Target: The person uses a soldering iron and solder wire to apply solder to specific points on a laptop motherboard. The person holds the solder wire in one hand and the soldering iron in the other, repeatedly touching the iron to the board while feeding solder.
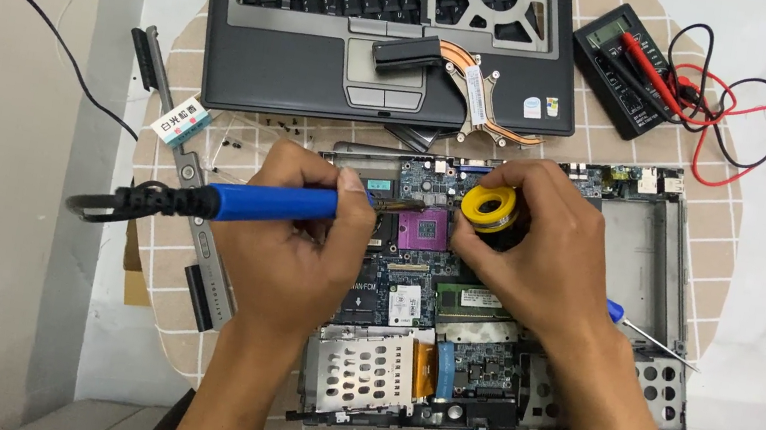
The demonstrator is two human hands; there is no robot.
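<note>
Motherboard [414,280] lies bare in the stripped laptop base [642,274], at the middle of a checked mat [186,317], and both hands work over it. The left hand [293,242] has its fingers closed around the blue handle of a soldering iron [268,203], whose tip points right toward the purple socket [424,228] near the board's top edge; its black cord loops off to the left. The right hand [529,252] grips a yellow solder spool [490,209], fingers wrapped round it, just beside the same socket. Judging by this, soldering at a spot near the socket is the step in hand (the joint itself is too small to see). What it calls for next, I judge, is a steady iron tip and a fine feed of solder to the same point, without touching the socket or nearby chips.

A blue-handled screwdriver [644,330] lies on the base just right of the right wrist. Beyond the board sits the grey palmrest [305,62] with a copper heatsink [479,83] lying on it. A multimeter [628,65] with red and black leads rests at upper right. A hinge bracket [192,207] and small screws lie at left. The mat covers a round table on a pale floor, with a white cloth to the right
</note>
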